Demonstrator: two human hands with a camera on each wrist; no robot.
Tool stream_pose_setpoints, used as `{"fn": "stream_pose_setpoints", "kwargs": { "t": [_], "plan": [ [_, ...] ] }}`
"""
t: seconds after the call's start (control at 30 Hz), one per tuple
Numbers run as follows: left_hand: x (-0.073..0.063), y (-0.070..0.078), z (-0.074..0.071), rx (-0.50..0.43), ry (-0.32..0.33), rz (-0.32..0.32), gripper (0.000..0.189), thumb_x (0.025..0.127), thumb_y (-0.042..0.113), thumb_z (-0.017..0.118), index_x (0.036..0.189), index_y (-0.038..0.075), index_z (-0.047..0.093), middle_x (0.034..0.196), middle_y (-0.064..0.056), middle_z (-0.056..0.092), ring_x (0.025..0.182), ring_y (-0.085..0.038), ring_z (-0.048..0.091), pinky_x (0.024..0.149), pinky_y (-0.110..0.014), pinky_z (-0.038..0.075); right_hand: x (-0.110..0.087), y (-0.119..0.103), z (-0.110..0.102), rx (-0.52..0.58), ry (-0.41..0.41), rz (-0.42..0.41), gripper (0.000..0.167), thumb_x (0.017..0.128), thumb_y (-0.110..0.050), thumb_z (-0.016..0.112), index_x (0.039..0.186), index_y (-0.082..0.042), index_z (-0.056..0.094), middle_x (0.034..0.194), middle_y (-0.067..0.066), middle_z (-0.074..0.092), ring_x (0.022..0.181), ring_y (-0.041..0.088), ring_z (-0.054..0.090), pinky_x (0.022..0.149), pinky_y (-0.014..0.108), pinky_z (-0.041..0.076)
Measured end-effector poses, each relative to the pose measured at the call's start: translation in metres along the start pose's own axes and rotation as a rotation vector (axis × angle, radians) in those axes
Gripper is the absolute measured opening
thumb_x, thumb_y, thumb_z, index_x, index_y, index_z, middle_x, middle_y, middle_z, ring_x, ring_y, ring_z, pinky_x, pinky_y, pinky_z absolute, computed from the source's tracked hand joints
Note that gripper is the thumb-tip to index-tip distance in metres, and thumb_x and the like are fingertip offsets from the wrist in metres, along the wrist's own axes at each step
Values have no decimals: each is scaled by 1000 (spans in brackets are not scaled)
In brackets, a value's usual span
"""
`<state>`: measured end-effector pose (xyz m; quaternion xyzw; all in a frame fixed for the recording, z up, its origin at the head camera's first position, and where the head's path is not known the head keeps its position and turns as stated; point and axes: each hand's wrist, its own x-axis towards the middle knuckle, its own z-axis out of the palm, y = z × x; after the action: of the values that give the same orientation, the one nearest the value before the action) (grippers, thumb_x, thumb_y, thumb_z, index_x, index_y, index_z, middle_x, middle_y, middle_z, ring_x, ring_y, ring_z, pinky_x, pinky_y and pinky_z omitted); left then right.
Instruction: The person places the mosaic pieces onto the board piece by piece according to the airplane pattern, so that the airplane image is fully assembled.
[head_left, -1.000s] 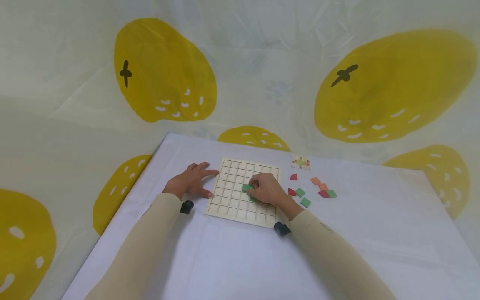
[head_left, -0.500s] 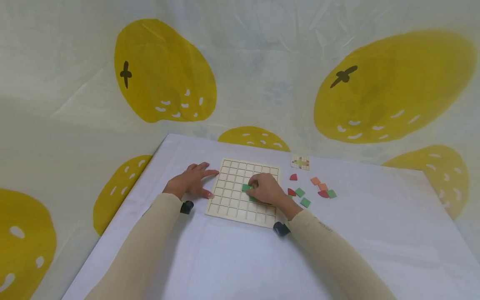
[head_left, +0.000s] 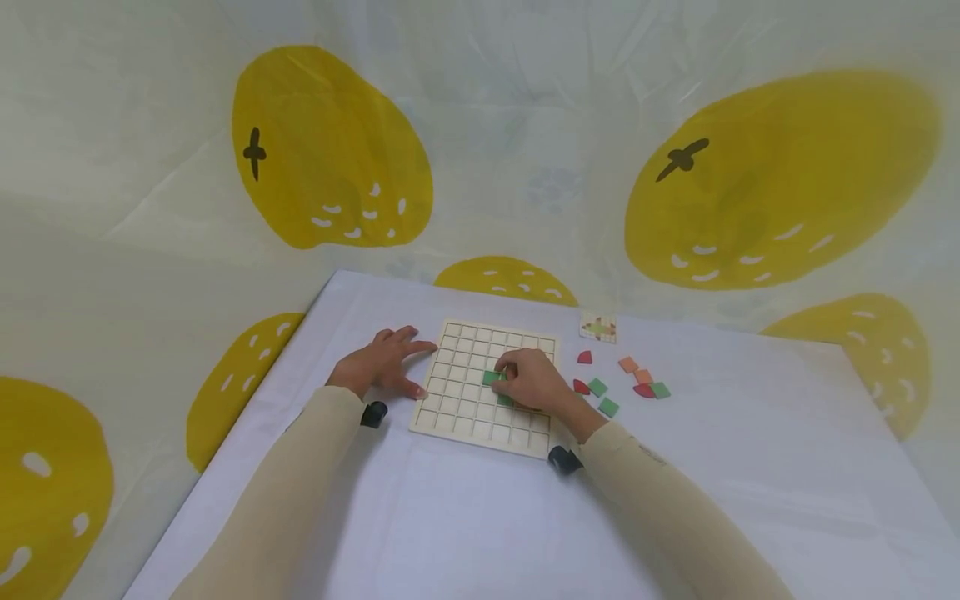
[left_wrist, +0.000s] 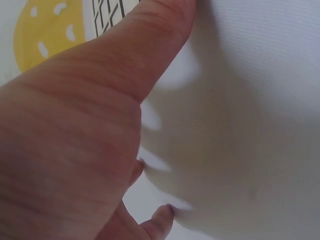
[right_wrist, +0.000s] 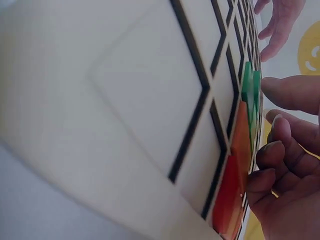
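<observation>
A pale wooden grid board lies on the white table. My left hand rests at its left edge, fingers spread, forefinger and thumb tips at the rim. Over the board's right half, my right hand has its thumb and forefinger tips together at a green square tile, largely hidden by the fingers. Another green tile sits just left of the fingertips, and a green tile shows below them. In the right wrist view, an orange piece and a red piece lie on the board under the curled fingers.
Right of the board lie loose red quarter-round pieces, green tiles and orange tiles. A small pattern card lies behind them. A curtain with yellow fruit prints hangs behind the table.
Both hands keep almost the same place and pose. The whole head view has shifted slightly.
</observation>
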<state>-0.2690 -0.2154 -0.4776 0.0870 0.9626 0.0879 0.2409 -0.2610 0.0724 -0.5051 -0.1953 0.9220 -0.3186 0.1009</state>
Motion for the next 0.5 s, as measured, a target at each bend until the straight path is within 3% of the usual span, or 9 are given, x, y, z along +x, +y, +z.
{"fn": "stream_pose_setpoints", "kwargs": {
  "t": [0.2,0.5],
  "plan": [
    [3,0,0,21,12,4,93,81,54,86,159,43,38,176,-6,15,159,-41,17,117,-71,38,-10,0,-11,60,-5,41,24,93,-23,76,115,-12,76,75,1,57,61,15,53,65,28,44],
    [3,4,-4,54,42,29,89,78,55,88,154,43,44,172,-8,24,153,-43,26,112,-68,45,-37,23,-44,21,36,98,30,93,-25,77,120,-11,76,84,4,61,84,21,56,66,29,48]
  ]
}}
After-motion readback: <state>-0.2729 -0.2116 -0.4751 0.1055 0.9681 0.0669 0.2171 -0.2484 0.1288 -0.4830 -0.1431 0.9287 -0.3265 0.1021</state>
